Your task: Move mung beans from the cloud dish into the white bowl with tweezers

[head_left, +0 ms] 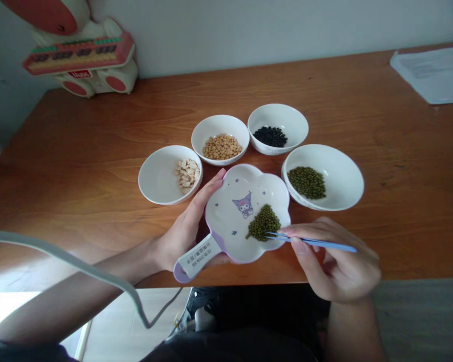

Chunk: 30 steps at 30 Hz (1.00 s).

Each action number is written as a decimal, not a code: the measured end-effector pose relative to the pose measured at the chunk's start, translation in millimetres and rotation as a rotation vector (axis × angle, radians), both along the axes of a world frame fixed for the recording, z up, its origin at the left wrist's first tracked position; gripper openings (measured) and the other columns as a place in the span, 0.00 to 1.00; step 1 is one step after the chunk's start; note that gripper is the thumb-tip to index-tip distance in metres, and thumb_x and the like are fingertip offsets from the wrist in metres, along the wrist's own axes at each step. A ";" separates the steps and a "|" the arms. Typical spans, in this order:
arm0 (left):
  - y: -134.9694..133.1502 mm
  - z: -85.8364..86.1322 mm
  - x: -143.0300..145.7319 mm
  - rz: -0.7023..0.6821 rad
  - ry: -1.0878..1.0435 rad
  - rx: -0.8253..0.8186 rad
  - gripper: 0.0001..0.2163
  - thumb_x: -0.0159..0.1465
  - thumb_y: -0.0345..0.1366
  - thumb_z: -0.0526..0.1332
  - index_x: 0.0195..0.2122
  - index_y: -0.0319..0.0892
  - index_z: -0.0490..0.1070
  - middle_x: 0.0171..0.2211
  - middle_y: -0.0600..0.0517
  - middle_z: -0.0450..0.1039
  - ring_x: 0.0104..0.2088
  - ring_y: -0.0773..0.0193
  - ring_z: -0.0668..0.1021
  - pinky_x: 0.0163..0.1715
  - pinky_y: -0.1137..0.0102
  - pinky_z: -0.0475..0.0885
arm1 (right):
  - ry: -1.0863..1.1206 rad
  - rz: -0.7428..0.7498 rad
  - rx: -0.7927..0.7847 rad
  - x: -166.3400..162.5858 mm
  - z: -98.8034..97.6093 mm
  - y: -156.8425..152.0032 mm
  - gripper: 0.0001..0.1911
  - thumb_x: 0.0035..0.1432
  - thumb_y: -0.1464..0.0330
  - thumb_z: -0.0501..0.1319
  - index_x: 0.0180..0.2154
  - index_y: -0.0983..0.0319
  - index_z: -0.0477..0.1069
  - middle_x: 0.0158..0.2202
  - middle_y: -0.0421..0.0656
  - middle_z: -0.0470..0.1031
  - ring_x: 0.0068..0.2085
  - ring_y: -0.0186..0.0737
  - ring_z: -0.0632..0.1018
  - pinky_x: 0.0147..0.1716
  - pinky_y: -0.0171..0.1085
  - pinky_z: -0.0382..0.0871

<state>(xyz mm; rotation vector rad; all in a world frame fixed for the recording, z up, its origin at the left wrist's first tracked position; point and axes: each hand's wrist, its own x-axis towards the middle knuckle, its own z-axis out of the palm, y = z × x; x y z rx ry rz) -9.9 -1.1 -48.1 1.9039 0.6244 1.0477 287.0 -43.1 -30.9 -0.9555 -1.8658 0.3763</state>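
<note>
My left hand [186,229] grips a white, flower-shaped dish [230,201] from its left side and below, its purple-edged handle pointing toward me. A small pile of mung beans [265,222] lies on the dish's right part, beside a printed cartoon figure. Between the thumb and fingers of my right hand [335,256] are blue tweezers [317,244], their tips touching the edge of the pile. Whether a bean is pinched in them is too small to tell. Right of the dish, a white bowl [342,183] holds more mung beans [307,182].
Other white bowls hold pale flat seeds [187,174], yellow soybeans [222,147] and black beans [270,136]. A toy figure with a keyboard [81,55] stands at the back left, papers [436,73] lie back right, and a grey cable [86,271] crosses above my left forearm.
</note>
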 end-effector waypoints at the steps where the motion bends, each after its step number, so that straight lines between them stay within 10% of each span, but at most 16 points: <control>1: 0.4 -0.9 -0.1 0.001 0.002 0.003 0.66 0.51 0.47 0.87 0.82 0.56 0.44 0.84 0.48 0.41 0.81 0.29 0.50 0.82 0.37 0.44 | -0.002 -0.001 -0.001 -0.3 -0.6 0.3 0.17 0.61 0.82 0.67 0.49 0.60 0.81 0.40 0.44 0.88 0.31 0.39 0.83 0.29 0.39 0.78; 22: 0.6 1.4 -2.3 -0.020 0.022 0.024 0.64 0.55 0.46 0.85 0.83 0.51 0.42 0.84 0.46 0.40 0.82 0.31 0.51 0.82 0.39 0.47 | -0.031 -0.023 0.013 2.5 -0.6 -0.6 0.21 0.61 0.82 0.67 0.52 0.58 0.81 0.39 0.43 0.88 0.30 0.39 0.84 0.29 0.40 0.78; 30: -1.6 2.0 -3.4 -0.003 0.036 -0.011 0.65 0.52 0.45 0.86 0.83 0.51 0.43 0.84 0.45 0.40 0.82 0.29 0.48 0.82 0.38 0.46 | 0.178 -0.452 0.197 6.1 -17.4 -7.8 0.12 0.64 0.76 0.66 0.46 0.59 0.84 0.35 0.42 0.86 0.27 0.42 0.81 0.25 0.42 0.74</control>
